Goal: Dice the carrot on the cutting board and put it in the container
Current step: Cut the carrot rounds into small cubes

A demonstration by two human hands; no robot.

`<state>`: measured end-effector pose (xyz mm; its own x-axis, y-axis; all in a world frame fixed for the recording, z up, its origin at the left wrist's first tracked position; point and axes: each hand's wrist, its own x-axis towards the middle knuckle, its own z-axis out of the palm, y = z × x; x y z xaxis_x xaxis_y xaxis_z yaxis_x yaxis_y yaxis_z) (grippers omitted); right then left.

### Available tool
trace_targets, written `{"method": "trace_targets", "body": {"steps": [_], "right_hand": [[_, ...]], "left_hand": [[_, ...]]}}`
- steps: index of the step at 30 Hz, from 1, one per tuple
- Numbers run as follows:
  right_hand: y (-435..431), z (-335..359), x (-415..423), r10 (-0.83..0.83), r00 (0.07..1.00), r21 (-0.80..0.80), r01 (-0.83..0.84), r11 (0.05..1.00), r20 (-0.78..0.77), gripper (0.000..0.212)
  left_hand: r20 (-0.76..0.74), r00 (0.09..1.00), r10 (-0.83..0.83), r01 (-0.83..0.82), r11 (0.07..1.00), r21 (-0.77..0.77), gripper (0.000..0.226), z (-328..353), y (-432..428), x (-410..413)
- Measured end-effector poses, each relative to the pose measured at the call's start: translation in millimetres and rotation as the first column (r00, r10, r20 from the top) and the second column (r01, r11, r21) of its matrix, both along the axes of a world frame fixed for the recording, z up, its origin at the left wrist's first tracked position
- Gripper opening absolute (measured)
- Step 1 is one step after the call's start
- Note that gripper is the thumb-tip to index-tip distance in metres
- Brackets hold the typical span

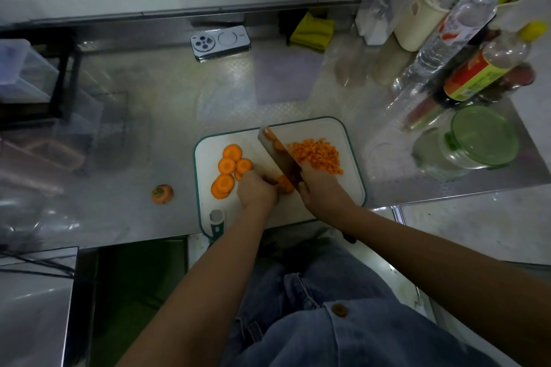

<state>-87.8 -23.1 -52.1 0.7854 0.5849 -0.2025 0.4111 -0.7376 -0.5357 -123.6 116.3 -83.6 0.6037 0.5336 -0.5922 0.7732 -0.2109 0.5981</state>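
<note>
At the board's (208,201) near middle, the left hand (256,191) curls onto a carrot piece (285,184), likely steadying it for the knife (278,155) gripped in the right hand (323,189), with dice (317,154) piled right and slices (231,168) waiting left.

Head-worn view, steeply down, close

Left hand (257,192) curled, knuckles up; right hand (320,192) clenched in a grip.

Kitchen, prob. domestic: steel tabletop (149,134) is carrying cutting board (208,155) w/ carrot slices (227,165) & knife (277,155); sauce bottles (477,77), lidded jar (483,137) are standing at right.
</note>
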Motion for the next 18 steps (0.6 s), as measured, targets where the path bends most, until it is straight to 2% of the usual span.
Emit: {"method": "trace_targets", "body": {"steps": [9, 18], "right_hand": [[-4, 4, -7, 0.016, 0.997, -0.148, -0.027, 0.989, -0.073, 0.02], [6, -13, -13, -0.047, 0.998, -0.082, 0.044, 0.996, -0.043, 0.018]], "left_hand": [[0.0, 1.0, 0.007, -0.007, 1.0, -0.016, 0.021, 5, 0, -1], [0.0, 1.0, -0.018, 0.018, 1.0, -0.014, 0.023, 7, 0, 0]]}}
